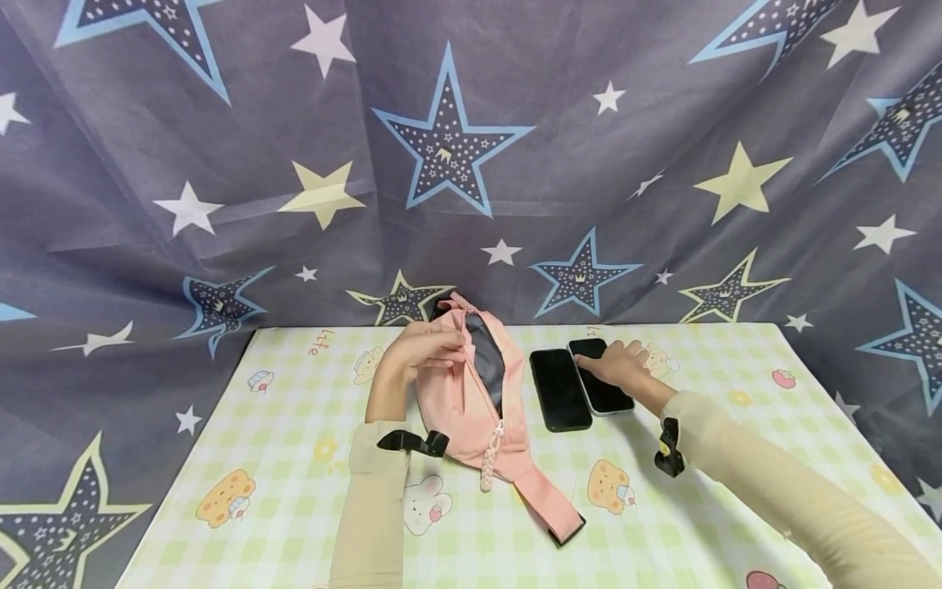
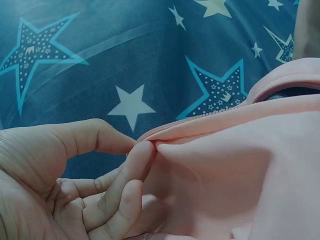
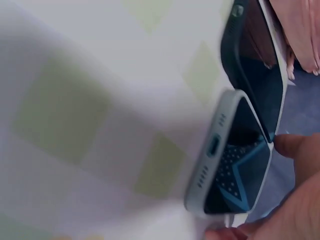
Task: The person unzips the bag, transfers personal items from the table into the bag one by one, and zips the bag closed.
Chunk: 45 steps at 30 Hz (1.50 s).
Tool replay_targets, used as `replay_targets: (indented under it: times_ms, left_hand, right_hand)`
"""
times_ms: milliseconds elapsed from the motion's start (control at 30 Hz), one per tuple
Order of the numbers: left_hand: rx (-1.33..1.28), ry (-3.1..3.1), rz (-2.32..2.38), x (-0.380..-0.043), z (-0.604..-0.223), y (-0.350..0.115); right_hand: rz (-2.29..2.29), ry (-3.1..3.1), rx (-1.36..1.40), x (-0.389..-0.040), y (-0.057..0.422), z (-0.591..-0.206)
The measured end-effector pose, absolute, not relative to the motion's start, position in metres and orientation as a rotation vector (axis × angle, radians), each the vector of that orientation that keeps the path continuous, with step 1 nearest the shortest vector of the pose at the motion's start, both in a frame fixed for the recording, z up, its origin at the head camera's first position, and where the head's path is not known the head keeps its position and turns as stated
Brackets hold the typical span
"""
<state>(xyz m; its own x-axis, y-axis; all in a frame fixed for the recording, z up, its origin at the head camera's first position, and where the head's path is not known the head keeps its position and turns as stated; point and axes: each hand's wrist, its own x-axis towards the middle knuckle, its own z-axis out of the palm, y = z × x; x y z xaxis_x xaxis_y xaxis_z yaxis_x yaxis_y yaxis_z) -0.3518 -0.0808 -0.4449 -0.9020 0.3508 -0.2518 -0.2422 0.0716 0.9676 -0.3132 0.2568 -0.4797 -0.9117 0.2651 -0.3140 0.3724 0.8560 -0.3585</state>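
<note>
A pink sling bag (image 1: 445, 401) lies on the table with its zipped mouth open, showing a dark grey lining (image 1: 486, 360). My left hand (image 1: 427, 350) pinches the zipper edge on the left of that mouth between thumb and fingers; the pinch shows closely on the pink cloth (image 2: 215, 165) in the left wrist view. To the right of the bag, my right hand (image 1: 621, 366) grips a smartphone with a white edge (image 1: 607, 393), thumb at its left side and fingers at its right. Directly beside it lies a black smartphone (image 1: 561, 393), screen up.
The bag's strap with a black buckle (image 1: 567, 532) stretches toward the front. A braided zipper pull (image 1: 489, 466) hangs on the bag's near end. Green-checked cloth covers the table (image 1: 294, 491); a grey star-patterned curtain (image 1: 441, 245) stands right behind it.
</note>
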Motion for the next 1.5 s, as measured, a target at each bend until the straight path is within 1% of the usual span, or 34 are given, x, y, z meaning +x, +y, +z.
replay_targets:
  times_ms: [467,1133,1500]
  left_hand:
    - [0.11,1.929,1.857,-0.353,-0.447,-0.081]
    - [0.072,1.917,1.864,-0.354,-0.444,-0.079]
    - [0.105,1.925,1.869,-0.353,-0.445,-0.079]
  right_hand:
    - [-0.611,2.831,0.558,-0.308,0.242,-0.497]
    - [-0.601,2.788,0.658,-0.321,0.236,-0.498]
    - [-0.648,2.771,0.678,-0.32,0.237,-0.492]
